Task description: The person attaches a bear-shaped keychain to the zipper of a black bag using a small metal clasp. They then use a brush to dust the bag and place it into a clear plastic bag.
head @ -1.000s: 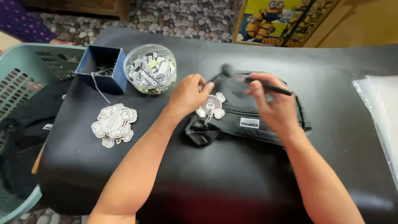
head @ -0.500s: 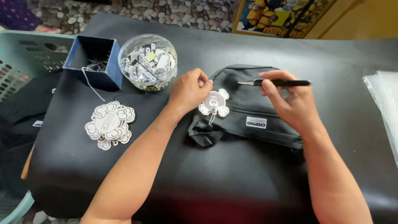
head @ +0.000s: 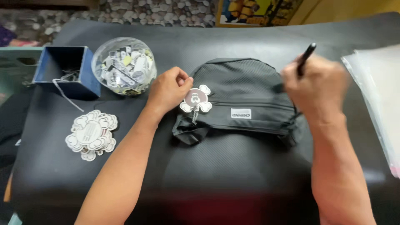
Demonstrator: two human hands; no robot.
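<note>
A small black bag [head: 241,93] lies flat on the black table [head: 233,175]. My left hand [head: 168,89] pinches the edge of a white cloud-shaped paper tag [head: 196,100] that hangs at the bag's left end. My right hand [head: 314,85] is over the bag's right end, blurred by motion, gripping a black pen [head: 306,56] that points up and to the right.
A stack of similar white cloud-shaped tags [head: 91,133] lies at the left. Behind it stand a blue open box [head: 66,73] with strings and a clear round bowl [head: 123,66] of small labels. Clear plastic sleeves [head: 377,100] lie at the right edge.
My right hand has swung right and tilted the pen from level to upright. The left hand stays on the tag. The camera view has moved closer.
</note>
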